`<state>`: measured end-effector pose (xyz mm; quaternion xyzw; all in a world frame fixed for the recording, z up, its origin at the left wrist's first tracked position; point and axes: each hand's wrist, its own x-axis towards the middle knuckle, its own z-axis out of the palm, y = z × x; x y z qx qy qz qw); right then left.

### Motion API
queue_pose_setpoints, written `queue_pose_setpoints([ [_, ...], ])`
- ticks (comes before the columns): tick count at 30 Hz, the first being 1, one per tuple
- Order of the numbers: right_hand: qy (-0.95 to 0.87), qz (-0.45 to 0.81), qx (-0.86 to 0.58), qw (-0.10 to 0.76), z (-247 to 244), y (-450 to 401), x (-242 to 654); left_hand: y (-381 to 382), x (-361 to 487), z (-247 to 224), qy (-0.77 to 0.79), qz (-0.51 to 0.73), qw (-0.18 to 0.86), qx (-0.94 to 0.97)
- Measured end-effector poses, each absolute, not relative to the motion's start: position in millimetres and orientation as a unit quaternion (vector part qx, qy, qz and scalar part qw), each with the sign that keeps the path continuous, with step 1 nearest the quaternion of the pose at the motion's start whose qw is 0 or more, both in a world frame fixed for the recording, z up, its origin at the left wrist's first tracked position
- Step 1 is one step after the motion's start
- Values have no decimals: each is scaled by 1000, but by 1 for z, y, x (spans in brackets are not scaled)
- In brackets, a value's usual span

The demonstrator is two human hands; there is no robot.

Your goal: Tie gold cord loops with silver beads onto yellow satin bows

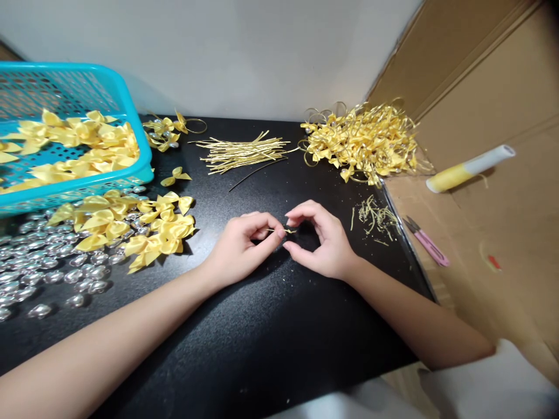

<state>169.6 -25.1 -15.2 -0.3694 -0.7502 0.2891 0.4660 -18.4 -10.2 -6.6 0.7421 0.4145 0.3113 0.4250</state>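
Note:
Over the middle of the black table [244, 337], my left hand [248, 241] pinches a thin gold wire [289, 231] between thumb and fingertips. A short end of the wire sticks out to the right of the fingertips. My right hand [321, 240] is just right of it, thumb and fingers curved apart around the wire's free end, with nothing held between them. Behind both hands lies a bundle of straight gold wires [244, 152]. Yellow ribbon bows [163, 230] lie to the left of my left hand.
A blue basket [142, 157] of yellow bows stands at the left, with silver beads [52, 262] before it. Finished-looking bow rings [362, 142] are heaped at the back right, near wire scraps [373, 215]. Pink-handled snips [428, 241] and a tube [469, 169] lie on cardboard.

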Motion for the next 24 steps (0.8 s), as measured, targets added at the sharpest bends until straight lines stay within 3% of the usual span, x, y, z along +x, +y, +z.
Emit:
queue_pose_setpoints([
  [24,-736,262,-380,495,-19,-26,172,-10,-19,-7,412,308,406,755],
])
